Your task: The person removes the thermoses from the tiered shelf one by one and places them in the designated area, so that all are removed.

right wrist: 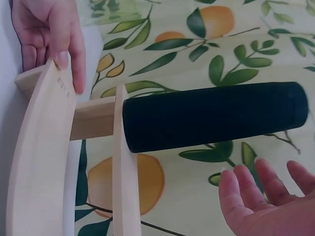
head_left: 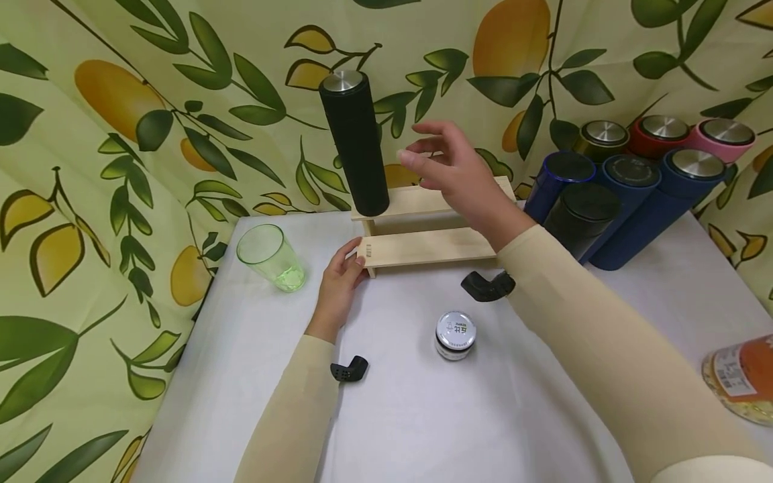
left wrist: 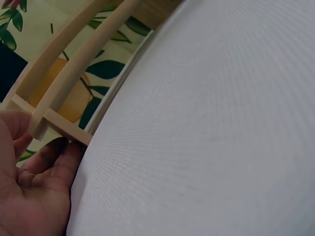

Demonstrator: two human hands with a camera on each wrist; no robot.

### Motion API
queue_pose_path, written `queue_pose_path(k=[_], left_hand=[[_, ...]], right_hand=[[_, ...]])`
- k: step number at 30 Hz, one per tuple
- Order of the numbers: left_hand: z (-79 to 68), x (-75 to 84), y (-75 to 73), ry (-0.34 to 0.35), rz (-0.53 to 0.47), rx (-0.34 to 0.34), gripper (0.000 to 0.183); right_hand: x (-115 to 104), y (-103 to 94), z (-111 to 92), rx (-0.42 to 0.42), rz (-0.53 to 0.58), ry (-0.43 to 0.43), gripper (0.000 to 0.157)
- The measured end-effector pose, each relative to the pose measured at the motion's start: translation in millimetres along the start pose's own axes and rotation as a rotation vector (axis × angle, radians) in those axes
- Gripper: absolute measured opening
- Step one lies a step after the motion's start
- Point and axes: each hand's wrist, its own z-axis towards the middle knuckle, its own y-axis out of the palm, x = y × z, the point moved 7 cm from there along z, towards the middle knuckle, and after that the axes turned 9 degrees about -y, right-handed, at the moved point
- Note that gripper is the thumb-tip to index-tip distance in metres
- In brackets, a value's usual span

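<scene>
A two-tier wooden rack [head_left: 431, 246] stands at the back of the white-covered table. My left hand [head_left: 335, 290] grips the left end of its lower tier, thumb on top and fingers around the edge; the left wrist view shows the fingers [left wrist: 54, 164] by the end support. On the upper tier's left end a tall black thermos bottle [head_left: 356, 144] with a silver-topped lid stands upright. My right hand [head_left: 449, 168] is raised over the rack, right of the bottle and apart from it. Its fingers [right wrist: 253, 189] are spread and loosely bent, with nothing in them.
A green-tinted glass [head_left: 270, 258] stands left of the rack. In front sits a small white-lidded jar [head_left: 455, 335]. Several thermos bottles, among them a blue one [head_left: 658, 208], cluster at the right. A jar with an orange label [head_left: 745, 376] is at the right edge. Patterned cloth hangs behind.
</scene>
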Motion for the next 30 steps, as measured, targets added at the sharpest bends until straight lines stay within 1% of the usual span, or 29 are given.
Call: queue_pose_path(k=[4,8,13,20,26,30], left_hand=[[-0.5,0.0,-0.4,-0.004,-0.001,-0.002,0.048],[-0.3,0.1,-1.9,-0.002,-0.003,0.001,0.048],[-0.2,1.1,-1.4,-0.001,-0.005,-0.004,0.048],[-1.2,2.7,-1.5,0.003,0.007,-0.007,0.048],[-0.4,1.3,-1.0,-0.002,0.02,-0.01,0.048],[-0.3,1.0,-1.0,-0.006,0.019,-0.008,0.048]], right_hand=[[8,7.4,15,-0.001,-0.017,0.041,0.079],[16,15.7,27,-0.012,-0.032,0.062,0.085],[23,20.8,40,0.004,-0.017,0.05,0.085],[25,28.6,58,0.002,-0.004,0.041,0.083],[25,38.3,64,-0.003,0.063,0.02,0.085],[26,41.6,67,0.001,0.068,0.013,0.086]])
